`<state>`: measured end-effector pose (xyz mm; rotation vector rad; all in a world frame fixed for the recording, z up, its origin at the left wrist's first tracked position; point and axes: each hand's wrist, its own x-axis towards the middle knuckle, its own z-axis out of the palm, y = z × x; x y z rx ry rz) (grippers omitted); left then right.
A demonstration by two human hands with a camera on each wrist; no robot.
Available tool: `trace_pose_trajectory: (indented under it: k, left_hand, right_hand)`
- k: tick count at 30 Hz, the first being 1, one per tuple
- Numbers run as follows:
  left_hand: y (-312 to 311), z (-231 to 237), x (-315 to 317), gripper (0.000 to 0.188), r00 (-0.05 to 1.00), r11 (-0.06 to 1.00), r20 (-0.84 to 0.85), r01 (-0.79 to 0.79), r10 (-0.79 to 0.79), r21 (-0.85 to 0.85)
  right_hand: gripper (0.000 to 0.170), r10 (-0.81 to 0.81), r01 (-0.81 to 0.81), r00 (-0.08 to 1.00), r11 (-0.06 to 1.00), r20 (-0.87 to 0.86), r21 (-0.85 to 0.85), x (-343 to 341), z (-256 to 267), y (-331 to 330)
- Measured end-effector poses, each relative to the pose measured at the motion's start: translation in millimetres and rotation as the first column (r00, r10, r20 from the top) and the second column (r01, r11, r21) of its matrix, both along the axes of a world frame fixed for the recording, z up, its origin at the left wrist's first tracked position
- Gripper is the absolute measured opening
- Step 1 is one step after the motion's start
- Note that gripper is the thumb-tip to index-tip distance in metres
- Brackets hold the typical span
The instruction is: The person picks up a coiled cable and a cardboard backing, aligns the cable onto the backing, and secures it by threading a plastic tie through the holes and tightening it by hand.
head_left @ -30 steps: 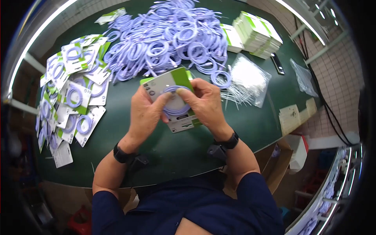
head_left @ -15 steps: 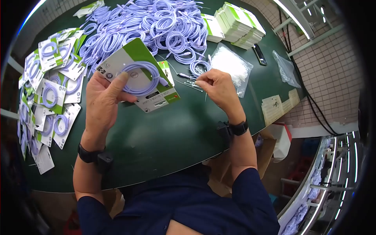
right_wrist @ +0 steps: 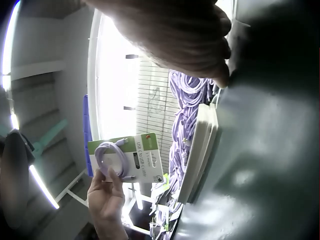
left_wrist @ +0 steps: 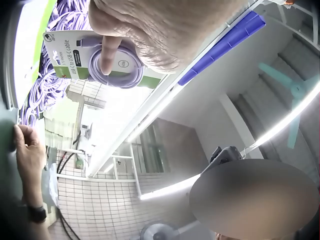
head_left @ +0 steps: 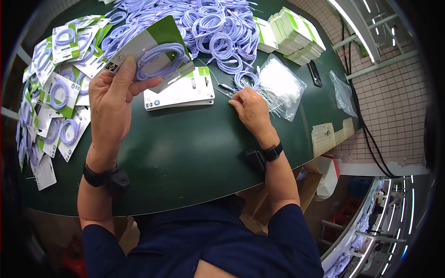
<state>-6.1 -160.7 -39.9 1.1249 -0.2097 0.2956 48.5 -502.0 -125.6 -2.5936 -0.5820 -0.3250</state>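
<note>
My left hand [head_left: 111, 104] grips a white-and-green packaging card [left_wrist: 67, 52] between thumb and fingers, raised above the table. A coiled lavender USB-C cable [left_wrist: 120, 70] lies against the card's front, with my thumb over the coil in the head view. My right hand [head_left: 252, 111] is low over the tabletop, thumb and fingertips drawn together beside loose white cable ties [head_left: 273, 105]. I cannot tell whether a tie is between its fingertips. A short stack of cards [head_left: 185, 92] lies on the table between the hands.
Carded cables [head_left: 60, 92] are heaped at the left. Coiled lavender cables [head_left: 199, 23] pile up at the back. Stacked cards [head_left: 294, 34] stand back right, near a plastic bag of white ties [head_left: 282, 83], a black phone-like object [head_left: 315, 73] and a clear bag [head_left: 342, 95].
Both hands worked at the coil on the card a second ago. The right hand has left it for the cable ties; the left has carried the card leftward and up, uncovering the stack.
</note>
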Motion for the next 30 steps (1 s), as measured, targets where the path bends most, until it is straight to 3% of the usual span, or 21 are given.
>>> trace_pose_trajectory:
  k: [9, 12, 17, 21, 22, 24, 25, 28, 30]
  left_hand:
    - [-6, 5, -5, 0.034, 0.991, 0.989, 0.096, -0.1, 0.09, 0.11]
    - [-8, 3, -6, 0.034, 0.991, 0.988, 0.098, -0.098, 0.087, 0.118]
    - [-7, 9, -9, 0.031, 0.981, 0.975, 0.159, -0.137, 0.11, 0.176]
    - [-8, 15, -9, 0.028, 0.96, 0.924, 0.215, -0.241, 0.181, 0.297]
    - [-7, 15, -8, 0.028, 0.959, 0.921, 0.224, -0.241, 0.176, 0.305]
    - [-5, 14, -6, 0.027, 0.895, 0.807, 0.383, -0.393, 0.227, 0.44]
    - [-5, 14, -4, 0.026, 0.854, 0.735, 0.464, -0.47, 0.237, 0.489]
    - [-5, 13, -1, 0.025, 0.829, 0.708, 0.516, -0.498, 0.217, 0.502]
    - [-4, 9, 3, 0.025, 0.82, 0.69, 0.535, -0.507, 0.203, 0.516]
  right_hand:
    - [0.014, 0.005, -0.005, 1.0, 1.0, -0.001, 0.01, -1, 1, 4]
    - [0.015, -0.003, 0.004, 1.0, 0.989, 0.006, -0.15, -4, 6, 8]
    - [0.014, 0.013, 0.012, 0.993, 0.977, 0.114, -0.214, -16, 6, 14]
    - [0.013, -0.06, 0.06, 0.998, 0.998, -0.004, -0.014, -19, 25, 11]
    - [0.013, -0.021, 0.059, 0.986, 0.972, -0.164, 0.228, -18, 36, 11]
    - [0.015, 0.17, 0.155, 0.896, 0.745, -0.41, 0.648, -18, 56, 16]
    - [0.015, 0.171, 0.154, 0.9, 0.736, -0.4, 0.66, -18, 65, 20]
    - [0.019, 0.371, 0.144, 0.865, 0.46, -0.337, 0.876, -18, 86, 30]
    - [0.018, 0.41, 0.095, 0.868, 0.416, -0.28, 0.904, -17, 93, 44]
